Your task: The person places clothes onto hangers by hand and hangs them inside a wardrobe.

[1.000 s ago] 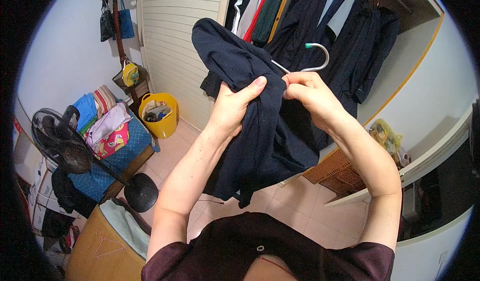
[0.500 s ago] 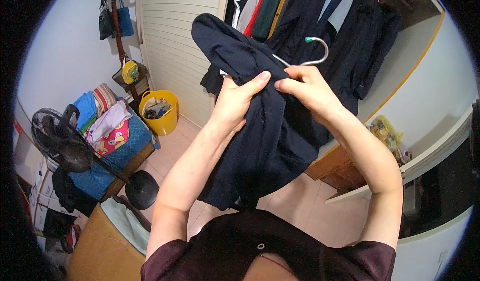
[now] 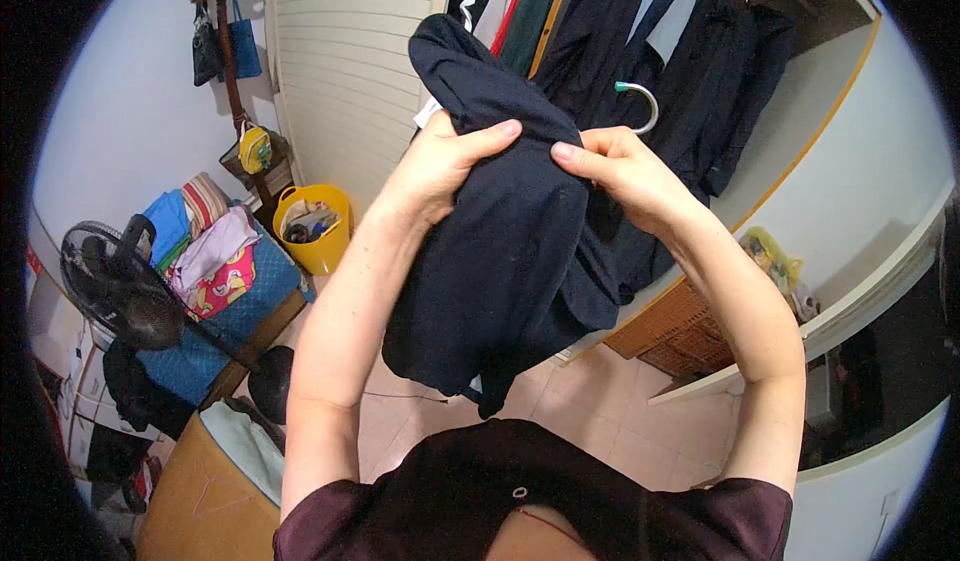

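Note:
A dark navy garment [image 3: 490, 261] hangs down in front of me, gripped near its top by both hands. My left hand [image 3: 445, 166] is closed on the cloth, thumb on the near side, beside a small white tag [image 3: 427, 113]. To its right my right hand [image 3: 615, 166] pinches the same garment, thumb in front and the other fingers hidden behind. Just above the right hand shows the hook of a hanger [image 3: 650, 106] with a green tip; the rest of the hanger is hidden by the cloth and hand.
Dark clothes [image 3: 690, 91] hang in the wardrobe ahead. A yellow bucket [image 3: 335, 251] stands on the floor at left, near folded clothes [image 3: 215, 251] and a black fan [image 3: 130, 281]. A wooden coat stand [image 3: 230, 61] is at the far left, an orange-brown surface [image 3: 200, 481] lower left.
Both hands have shifted slightly, and the garment's front has spread flatter between them. Its lower edge has swung left. Less of the hanger shows, and more of the white tag.

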Demonstrator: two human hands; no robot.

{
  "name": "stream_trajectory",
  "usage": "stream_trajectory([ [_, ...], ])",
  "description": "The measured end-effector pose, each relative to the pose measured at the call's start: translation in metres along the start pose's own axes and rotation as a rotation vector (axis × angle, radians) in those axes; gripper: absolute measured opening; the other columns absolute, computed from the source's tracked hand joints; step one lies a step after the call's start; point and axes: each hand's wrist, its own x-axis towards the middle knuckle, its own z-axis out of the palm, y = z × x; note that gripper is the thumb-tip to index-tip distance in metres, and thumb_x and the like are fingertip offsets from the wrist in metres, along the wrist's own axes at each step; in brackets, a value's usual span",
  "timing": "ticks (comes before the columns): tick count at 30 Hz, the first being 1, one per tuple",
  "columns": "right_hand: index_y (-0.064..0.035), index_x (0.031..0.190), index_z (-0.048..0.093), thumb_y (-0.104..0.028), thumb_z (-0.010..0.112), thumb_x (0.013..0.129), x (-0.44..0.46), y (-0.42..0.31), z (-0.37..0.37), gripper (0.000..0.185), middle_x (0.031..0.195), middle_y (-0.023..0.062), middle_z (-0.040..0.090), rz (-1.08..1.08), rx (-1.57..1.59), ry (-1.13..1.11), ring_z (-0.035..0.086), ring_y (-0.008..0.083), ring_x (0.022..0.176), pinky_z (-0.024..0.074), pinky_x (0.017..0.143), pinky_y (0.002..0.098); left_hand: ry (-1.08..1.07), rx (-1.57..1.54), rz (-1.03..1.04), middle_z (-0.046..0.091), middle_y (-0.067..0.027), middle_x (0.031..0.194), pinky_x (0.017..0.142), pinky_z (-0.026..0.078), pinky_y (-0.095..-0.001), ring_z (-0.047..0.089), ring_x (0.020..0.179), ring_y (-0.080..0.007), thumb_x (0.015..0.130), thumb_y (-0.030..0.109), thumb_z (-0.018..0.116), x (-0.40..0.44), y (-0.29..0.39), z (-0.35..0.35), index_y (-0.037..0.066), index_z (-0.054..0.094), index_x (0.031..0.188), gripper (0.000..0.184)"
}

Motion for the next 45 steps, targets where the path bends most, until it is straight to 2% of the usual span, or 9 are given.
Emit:
stream_trajectory([
  [6, -0.0067, 0.072, 0.064, -0.035, 0.061, 0.086, 0.002, -0.009, -0.009, 0.031, 0.065, -0.0014, 0.06, 0.048, 0.056, 0.038, 0.049, 0.0057, 0.053, 0.036, 0.049, 0.0203, 0.093, 0.514, 0.022, 0.063, -0.0123, 0.103, 0.085, 0.049, -0.0351, 0.062, 0.091, -0.0251, 0.072, 0.01, 0.071, 0.018, 0.007, -0.053, -0.003, 0.055, 0.112, 0.045],
  [8, -0.0089, 0.07, 0.064, -0.034, 0.061, 0.085, 0.005, -0.012, -0.007, 0.029, 0.061, -0.0028, 0.057, 0.068, 0.051, 0.071, 0.046, 0.004, 0.05, 0.0322, 0.047, 0.0183, 0.381, 1.3, 0.438, 0.059, -0.0137, 0.113, 0.091, 0.043, -0.038, 0.056, 0.103, -0.0305, 0.073, 0.011, 0.069, 0.02, 0.007, -0.061, 0.0, 0.053, 0.117, 0.048],
  [13, -0.0075, 0.07, 0.064, -0.031, 0.061, 0.085, 0.011, -0.015, -0.003, 0.029, 0.06, -0.002, 0.058, 0.09, 0.033, 0.068, 0.045, 0.0046, 0.048, 0.0324, 0.045, 0.0194, 0.455, 1.449, 1.067, 0.042, -0.0111, 0.135, 0.106, 0.021, -0.0431, 0.034, 0.126, -0.0334, 0.077, 0.025, 0.065, -0.021, 0.02, 0.008, 0.006, 0.047, 0.127, 0.057],
  [21, 0.002, 0.078, 0.064, -0.022, 0.056, 0.089, 0.013, -0.001, -0.017, 0.028, 0.075, 0.0078, 0.066, -0.001, 0.095, 0.203, 0.06, 0.0122, 0.061, 0.0471, 0.059, 0.0254, -0.705, 1.239, 0.536, 0.061, -0.0111, 0.108, 0.089, 0.046, -0.0363, 0.058, 0.103, -0.0267, 0.064, 0.033, 0.075, -0.098, -0.095, 0.0, 0.003, 0.061, 0.088, 0.041],
  [26, 0.0002, 0.081, 0.065, -0.026, 0.057, 0.089, 0.017, -0.005, -0.012, 0.028, 0.079, 0.0069, 0.066, 0.025, 0.129, 0.123, 0.06, 0.0111, 0.066, 0.0477, 0.063, 0.0249, 0.156, 1.348, 1.254, 0.048, -0.0172, 0.129, 0.102, 0.033, -0.0456, 0.045, 0.121, -0.0329, 0.081, 0.036, 0.059, -0.035, -0.011, 0.008, 0.001, 0.052, 0.12, 0.053],
  [29, -0.0009, 0.089, 0.066, -0.028, 0.059, 0.088, 0.014, -0.01, -0.008, 0.028, 0.085, 0.0064, 0.067, 0.004, 0.152, 0.077, 0.061, 0.0108, 0.074, 0.0484, 0.069, 0.0246, -0.225, 1.292, 0.752, 0.035, -0.0204, 0.139, 0.104, 0.03, -0.0455, 0.038, 0.126, -0.0349, 0.073, 0.03, 0.068, -0.053, -0.068, 0.022, 0.0, 0.036, 0.132, 0.073],
  [33, 0.0022, 0.093, 0.065, -0.027, 0.059, 0.087, 0.002, -0.011, -0.027, 0.031, 0.09, 0.0107, 0.067, 0.015, 0.25, 0.189, 0.064, 0.0147, 0.077, 0.0503, 0.073, 0.0261, -0.657, 1.292, 0.831, 0.064, -0.0126, 0.093, 0.084, 0.049, -0.0376, 0.062, 0.089, -0.0256, 0.068, 0.029, 0.071, -0.091, -0.12, -0.009, 0.003, 0.06, 0.079, 0.031],
  [38, 0.0038, 0.094, 0.064, -0.03, 0.058, 0.088, 0.007, -0.008, -0.023, 0.034, 0.09, 0.0117, 0.067, -0.047, 0.303, 0.051, 0.064, 0.0157, 0.077, 0.0514, 0.073, 0.0271, -0.048, 0.817, 0.741, 0.058, -0.0091, 0.081, 0.064, 0.047, -0.0276, 0.058, 0.073, -0.0197, 0.077, 0.001, 0.061, -0.051, -0.049, 0.022, 0.001, 0.059, 0.082, 0.005],
  [45, 0.0003, 0.085, 0.064, -0.03, 0.054, 0.091, 0.014, 0.002, -0.008, 0.032, 0.082, 0.0078, 0.066, -0.061, 0.303, 0.049, 0.061, 0.0113, 0.068, 0.0495, 0.063, 0.024, 0.142, 0.471, 0.217, 0.055, -0.0026, 0.084, 0.065, 0.044, -0.0201, 0.052, 0.077, -0.0071, 0.075, 0.013, 0.072, -0.03, -0.045, 0.046, 0.001, 0.056, 0.09, 0.025],
])
